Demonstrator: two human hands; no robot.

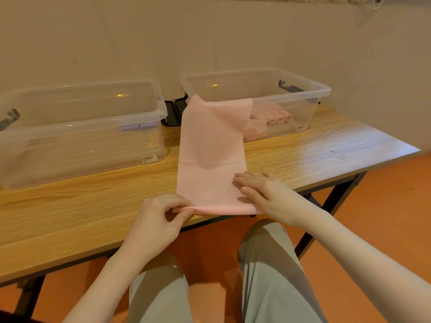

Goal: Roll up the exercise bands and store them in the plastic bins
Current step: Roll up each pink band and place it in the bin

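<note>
Pinching the near left corner of the pink band (210, 159), the left hand (158, 220) starts the first fold, while the right hand (261, 190) lies flat with straight fingers on the band's right edge, probably to stop it sliding. The band runs toward 12 o'clock across the tabletop (314, 155), its far end draped over the rim of the right bin (321, 89), where rolled bands (278, 118) lie. The left bin (81, 136) sits at 10 o'clock, clear of the rolling path.
</note>
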